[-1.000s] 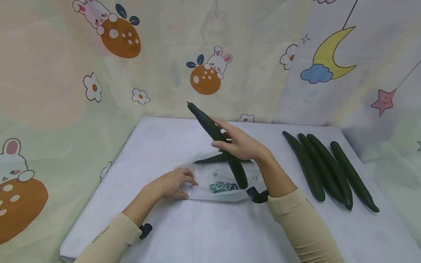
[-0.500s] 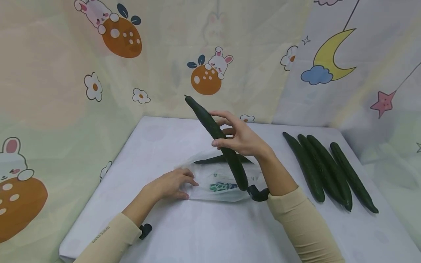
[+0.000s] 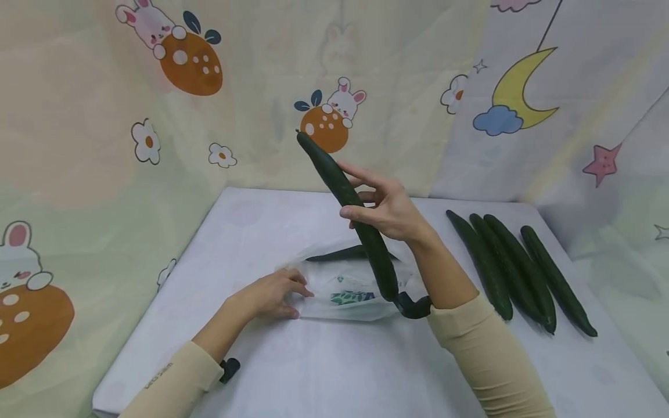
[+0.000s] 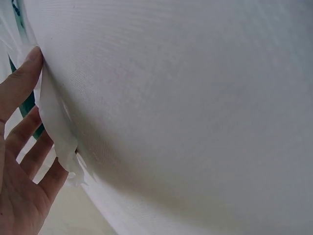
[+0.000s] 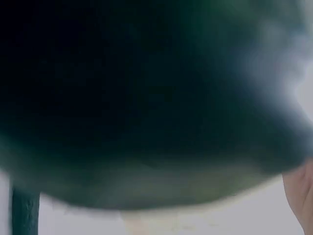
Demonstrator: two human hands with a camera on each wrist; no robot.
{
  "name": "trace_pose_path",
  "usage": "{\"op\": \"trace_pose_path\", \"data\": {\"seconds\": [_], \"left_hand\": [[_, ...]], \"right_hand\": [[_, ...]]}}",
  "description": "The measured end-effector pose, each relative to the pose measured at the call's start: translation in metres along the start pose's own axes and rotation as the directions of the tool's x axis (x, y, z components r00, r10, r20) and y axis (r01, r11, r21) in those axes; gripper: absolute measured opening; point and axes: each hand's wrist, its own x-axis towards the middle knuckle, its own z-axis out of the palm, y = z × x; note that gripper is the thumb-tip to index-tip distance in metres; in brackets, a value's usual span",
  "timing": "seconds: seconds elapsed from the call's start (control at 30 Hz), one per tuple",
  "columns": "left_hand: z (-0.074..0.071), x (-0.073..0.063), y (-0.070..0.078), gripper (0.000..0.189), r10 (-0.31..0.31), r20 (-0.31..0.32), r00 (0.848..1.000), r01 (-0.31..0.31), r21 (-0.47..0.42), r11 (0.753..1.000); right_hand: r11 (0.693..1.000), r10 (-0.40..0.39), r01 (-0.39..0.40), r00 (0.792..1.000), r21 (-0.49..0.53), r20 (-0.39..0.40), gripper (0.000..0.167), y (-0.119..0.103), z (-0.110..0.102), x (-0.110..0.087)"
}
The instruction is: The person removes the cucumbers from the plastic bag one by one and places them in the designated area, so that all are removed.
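My right hand (image 3: 392, 206) grips a long dark green cucumber (image 3: 347, 194) near its middle, thumb on one side and fingers on the other. It is tilted, its stem end up and to the left, above the bag. In the right wrist view the cucumber (image 5: 146, 98) fills most of the picture, blurred and close. My left hand (image 3: 274, 293) rests on the left end of a thin white plastic bag (image 3: 319, 299) with green and blue print. In the left wrist view its fingers (image 4: 36, 152) are spread and touch the film. Another cucumber (image 3: 334, 254) lies in the bag, partly hidden.
Several cucumbers (image 3: 483, 267) lie side by side at the right of the white-covered table (image 3: 334, 371). Behind the table hangs a printed cloth backdrop (image 3: 261, 87). A black camera mount (image 3: 413, 306) sits at the right wrist, close to the held cucumber's lower end.
My right hand has lifted the cucumber higher, its stem end now against the backdrop's orange print. The left hand and the bag have stayed in place.
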Motion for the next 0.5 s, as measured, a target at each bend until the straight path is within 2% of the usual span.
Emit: {"op": "trace_pose_path", "data": {"seconds": [0.13, 0.3, 0.5], "left_hand": [[0.000, -0.003, 0.000, 0.044, -0.002, -0.006, 1.000, 0.002, 0.001, 1.000], [0.000, -0.004, -0.002, 0.044, -0.001, -0.006, 1.000, 0.001, 0.005, 1.000], [-0.003, -0.003, -0.002, 0.046, 0.011, 0.002, 1.000, -0.011, -0.003, 1.000]], "right_hand": [[1.000, -0.004, 0.004, 0.998, 0.003, -0.058, 0.074, 0.000, -0.003, -0.003], [0.999, 0.032, -0.035, 0.991, -0.025, -0.129, 0.071, 0.006, -0.013, -0.015], [0.992, 0.092, -0.109, 0.968, -0.063, -0.232, 0.069, 0.011, -0.033, -0.039]]}}
